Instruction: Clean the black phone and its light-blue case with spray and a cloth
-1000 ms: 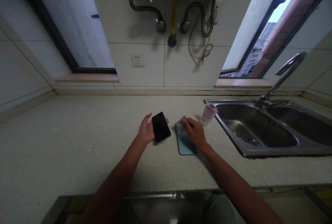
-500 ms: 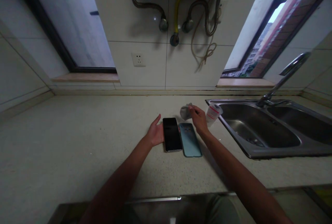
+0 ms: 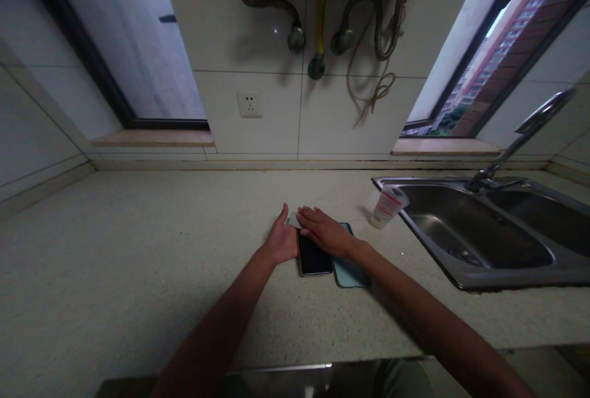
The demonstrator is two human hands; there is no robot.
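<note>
A black-screened smartphone lies face up with my left hand round its left side, thumb pointing up and fingers hidden beneath it. Across the upper part of the screen, my right hand presses down, fingers together and pointing left. A small pale grey cloth shows under its fingertips at the phone's top left; the rest is covered by the hand. To the phone's right is a light blue phone case on the worktop, partly hidden under my right hand and wrist.
A clear plastic cup with red print stands tilted-looking beside the sink, right of my hands. The faucet rises behind the sink. Pale speckled worktop surrounds the phone. A wall socket and hoses are above.
My right hand has moved left and down with the cloth, from above the case onto the phone's screen. My left hand still holds the phone. The view has shifted slightly.
</note>
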